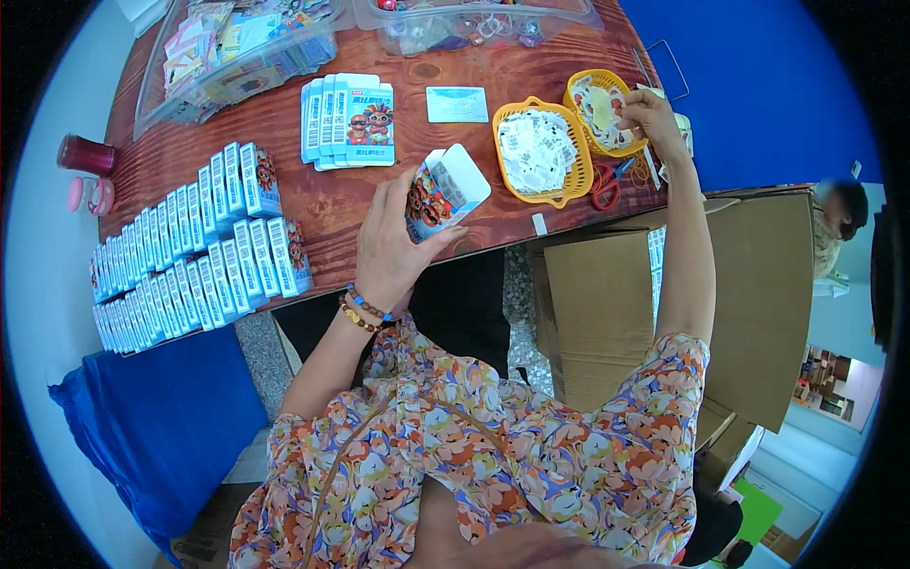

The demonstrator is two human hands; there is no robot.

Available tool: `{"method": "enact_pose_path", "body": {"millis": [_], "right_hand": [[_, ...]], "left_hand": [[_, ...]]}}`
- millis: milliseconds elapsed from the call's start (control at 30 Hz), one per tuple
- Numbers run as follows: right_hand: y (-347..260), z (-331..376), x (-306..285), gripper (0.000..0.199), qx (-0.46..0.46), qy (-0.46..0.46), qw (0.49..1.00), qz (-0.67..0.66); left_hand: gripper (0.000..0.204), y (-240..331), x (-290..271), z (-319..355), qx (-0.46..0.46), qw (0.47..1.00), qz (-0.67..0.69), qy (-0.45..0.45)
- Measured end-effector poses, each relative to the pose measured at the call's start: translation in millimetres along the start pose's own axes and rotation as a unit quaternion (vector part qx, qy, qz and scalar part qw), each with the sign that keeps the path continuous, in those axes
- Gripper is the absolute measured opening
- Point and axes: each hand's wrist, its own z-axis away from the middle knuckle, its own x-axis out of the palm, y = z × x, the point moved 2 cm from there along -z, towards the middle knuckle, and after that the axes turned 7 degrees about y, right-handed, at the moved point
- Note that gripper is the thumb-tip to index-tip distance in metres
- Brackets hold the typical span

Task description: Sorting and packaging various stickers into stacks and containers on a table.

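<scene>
From the head view, my left hand is wrapped around a small blue carton, its top flap standing open, held just over the worktop edge near centre. My right hand reaches out at two o'clock, fingertips pinched on something small at the rim of the round yellow basket; I cannot tell what it grips. A second yellow basket of white packets sits beside it. I judge the carton light and thin-walled, easily crushed, best held by its side panels, clear of the flap. Flat cartons lie at twelve o'clock; rows of finished boxes stand at nine o'clock.
</scene>
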Motion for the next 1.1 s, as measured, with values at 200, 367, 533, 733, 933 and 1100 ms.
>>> {"method": "enact_pose_path", "body": {"millis": [200,367,533,733,933,1100], "right_hand": [[-48,28,30,0.016,-0.067,-0.074,0.994,-0.038],[-122,106,77,0.014,-0.143,-0.195,0.97,-0.011],[-159,144,125,0.022,-0.162,-0.275,0.934,0.16],[-159,150,143,0.024,-0.343,-0.218,0.879,0.249],[-139,114,108,0.02,-0.254,-0.077,0.958,0.106],[-78,48,38,0.019,-0.131,0.073,0.967,0.206]], "left_hand": [[0.083,-3,3,-1,-0.012,1.0,0.013,-0.004],[0.084,-2,11,-4,0.048,0.996,-0.073,0.004],[0.084,4,10,0,0.076,0.99,-0.114,0.02],[0.084,-4,10,3,0.032,0.993,-0.106,0.028],[0.083,-13,4,1,-0.021,0.998,-0.06,0.026],[0.085,-15,3,-2,-0.038,0.993,0.074,0.078]]}}
